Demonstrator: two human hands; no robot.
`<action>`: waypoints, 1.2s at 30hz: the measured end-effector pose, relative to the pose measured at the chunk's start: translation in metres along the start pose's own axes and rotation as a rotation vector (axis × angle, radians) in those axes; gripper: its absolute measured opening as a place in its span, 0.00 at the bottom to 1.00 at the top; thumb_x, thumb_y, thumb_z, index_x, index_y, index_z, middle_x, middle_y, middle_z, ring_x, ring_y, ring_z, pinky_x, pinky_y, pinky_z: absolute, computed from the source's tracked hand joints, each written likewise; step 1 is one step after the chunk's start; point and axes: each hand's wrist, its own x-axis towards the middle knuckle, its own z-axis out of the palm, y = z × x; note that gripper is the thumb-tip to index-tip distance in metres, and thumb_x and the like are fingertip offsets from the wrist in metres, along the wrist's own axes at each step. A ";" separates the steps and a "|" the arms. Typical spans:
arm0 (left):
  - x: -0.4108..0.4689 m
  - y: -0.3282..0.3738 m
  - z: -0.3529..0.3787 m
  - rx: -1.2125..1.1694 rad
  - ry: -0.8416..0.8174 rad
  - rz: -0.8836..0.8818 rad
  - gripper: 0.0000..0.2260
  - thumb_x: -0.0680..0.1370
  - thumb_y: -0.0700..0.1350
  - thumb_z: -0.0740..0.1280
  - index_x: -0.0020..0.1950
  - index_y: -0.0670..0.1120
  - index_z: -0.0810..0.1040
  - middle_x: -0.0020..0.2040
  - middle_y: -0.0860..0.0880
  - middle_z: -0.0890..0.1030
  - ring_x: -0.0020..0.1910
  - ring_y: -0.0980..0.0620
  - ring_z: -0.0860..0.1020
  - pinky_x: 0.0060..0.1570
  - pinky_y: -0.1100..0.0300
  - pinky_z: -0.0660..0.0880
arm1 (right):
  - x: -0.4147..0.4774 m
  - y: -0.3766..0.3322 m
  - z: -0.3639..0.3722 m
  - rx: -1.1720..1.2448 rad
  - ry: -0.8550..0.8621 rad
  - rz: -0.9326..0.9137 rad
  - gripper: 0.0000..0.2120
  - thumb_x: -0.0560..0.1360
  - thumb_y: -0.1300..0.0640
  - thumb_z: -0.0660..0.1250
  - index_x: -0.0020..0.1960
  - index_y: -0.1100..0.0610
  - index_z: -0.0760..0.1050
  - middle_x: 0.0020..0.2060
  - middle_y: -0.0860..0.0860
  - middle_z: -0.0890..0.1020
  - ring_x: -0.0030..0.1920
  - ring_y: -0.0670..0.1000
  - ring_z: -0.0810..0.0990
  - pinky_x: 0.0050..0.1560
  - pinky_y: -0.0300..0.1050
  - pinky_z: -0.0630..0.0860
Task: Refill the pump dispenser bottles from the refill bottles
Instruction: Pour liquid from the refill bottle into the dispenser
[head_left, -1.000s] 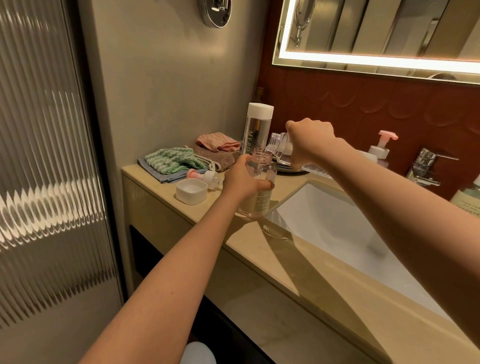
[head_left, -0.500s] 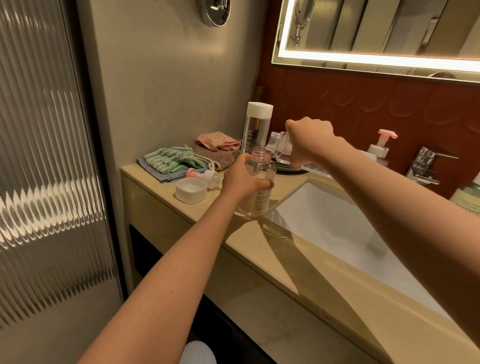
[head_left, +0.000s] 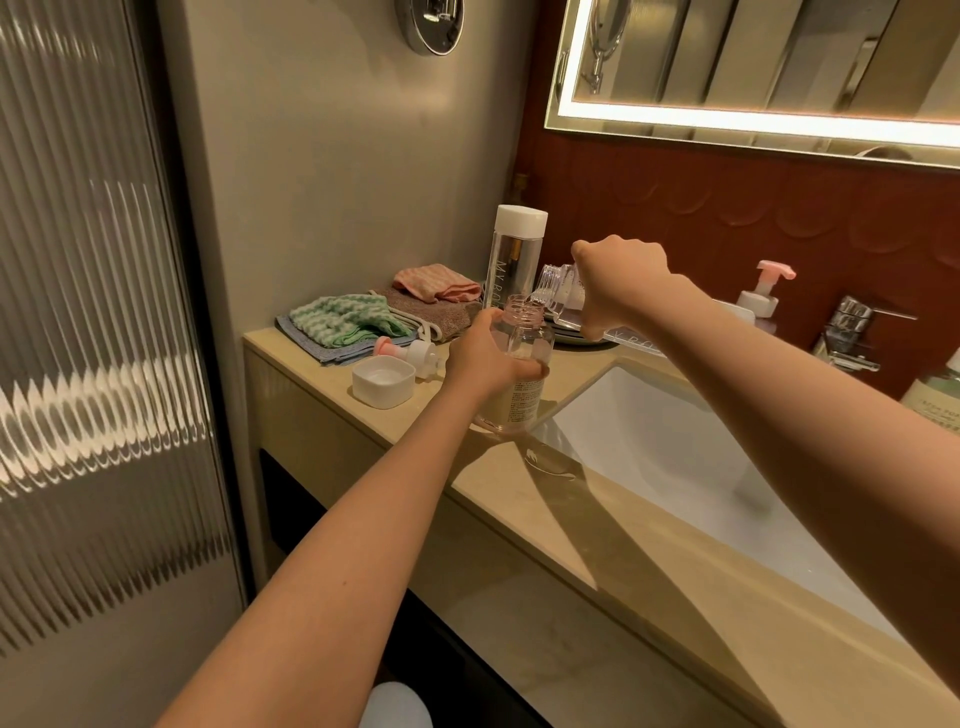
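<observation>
My left hand (head_left: 480, 361) grips a clear pinkish dispenser bottle (head_left: 519, 364) that stands upright on the counter (head_left: 519, 467) with its neck open. My right hand (head_left: 621, 283) holds a clear refill bottle (head_left: 556, 291) tipped over, its open mouth just above the dispenser's neck. The dispenser's pink-and-white pump head (head_left: 410, 353) lies on its side on the counter, behind a white square cap (head_left: 383, 382). A second tall clear refill bottle with a white cap (head_left: 514, 254) stands behind. Another pump bottle with a pink head (head_left: 761, 299) stands by the back wall.
Folded cloths, green (head_left: 343, 319) and pink (head_left: 436, 283), lie at the counter's back left. A white sink basin (head_left: 675, 452) opens to the right, with a chrome tap (head_left: 852, 332) behind it. A green-labelled bottle (head_left: 935, 400) is at the right edge. A ribbed glass door (head_left: 93, 364) fills the left.
The refill bottle's mouth has dipped a little lower, closer over the dispenser's neck. Both hands otherwise hold their places.
</observation>
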 end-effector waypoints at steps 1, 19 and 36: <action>0.000 0.000 0.000 -0.002 0.000 0.002 0.37 0.68 0.48 0.76 0.72 0.48 0.62 0.70 0.47 0.69 0.67 0.45 0.68 0.62 0.51 0.68 | 0.000 0.000 0.000 0.001 -0.001 0.002 0.24 0.66 0.63 0.74 0.58 0.61 0.69 0.36 0.53 0.69 0.40 0.56 0.73 0.39 0.47 0.71; 0.000 -0.002 0.000 -0.007 0.010 0.013 0.36 0.68 0.48 0.76 0.72 0.48 0.63 0.68 0.48 0.71 0.66 0.46 0.69 0.60 0.53 0.68 | -0.001 0.001 -0.002 -0.001 -0.007 0.008 0.24 0.66 0.63 0.74 0.59 0.61 0.69 0.37 0.53 0.70 0.40 0.56 0.72 0.39 0.46 0.70; 0.000 -0.002 0.001 -0.016 0.011 0.016 0.36 0.68 0.47 0.76 0.71 0.48 0.63 0.69 0.48 0.70 0.66 0.46 0.69 0.61 0.53 0.68 | 0.002 0.000 0.000 -0.004 -0.009 0.002 0.24 0.64 0.63 0.75 0.56 0.60 0.68 0.32 0.51 0.67 0.40 0.56 0.73 0.39 0.47 0.73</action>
